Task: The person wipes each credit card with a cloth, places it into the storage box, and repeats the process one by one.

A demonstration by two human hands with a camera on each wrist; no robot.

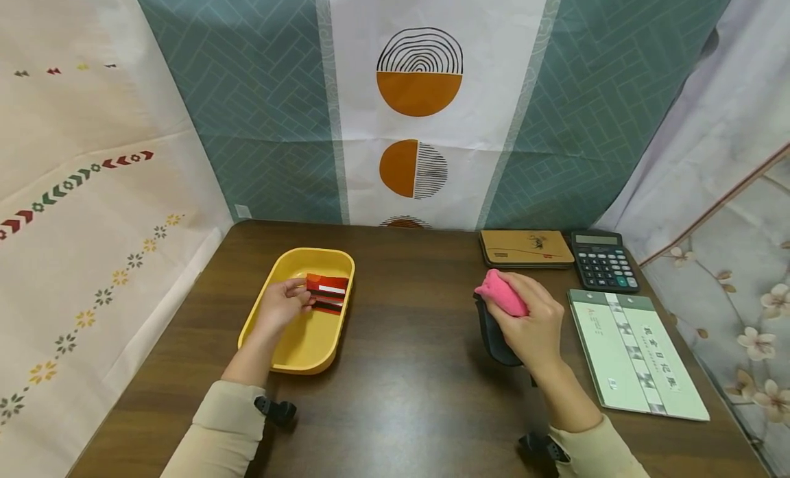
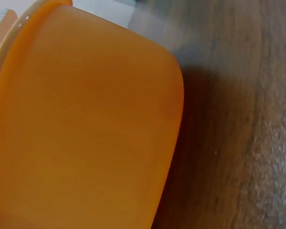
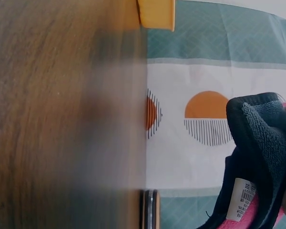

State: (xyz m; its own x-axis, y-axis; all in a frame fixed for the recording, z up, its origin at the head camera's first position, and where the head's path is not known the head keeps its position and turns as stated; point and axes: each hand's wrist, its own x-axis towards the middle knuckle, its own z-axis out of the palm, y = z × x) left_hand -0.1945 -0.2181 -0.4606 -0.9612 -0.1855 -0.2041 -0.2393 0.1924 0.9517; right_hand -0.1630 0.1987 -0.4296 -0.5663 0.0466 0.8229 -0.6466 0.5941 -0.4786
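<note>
My left hand (image 1: 285,305) reaches into a yellow plastic tray (image 1: 296,360) on the left of the table. Its thumb and fingers pinch the left end of red packets (image 1: 328,286) with white and dark bands, which lie by the tray's right wall. In the left wrist view the tray's orange-looking outer side (image 2: 95,124) fills much of the picture and hides the hand. My right hand (image 1: 533,320) grips a folded cloth above the table, pink (image 1: 505,294) on one side and dark blue-grey (image 3: 269,129) on the other. A white printed label (image 3: 240,198) shows on it.
At the back right lies a tan-covered notebook stack (image 1: 524,248), beside a black calculator (image 1: 603,260). A pale green ledger book (image 1: 636,354) lies along the right side. The brown table (image 1: 401,396) meets hanging curtains (image 1: 426,128) behind.
</note>
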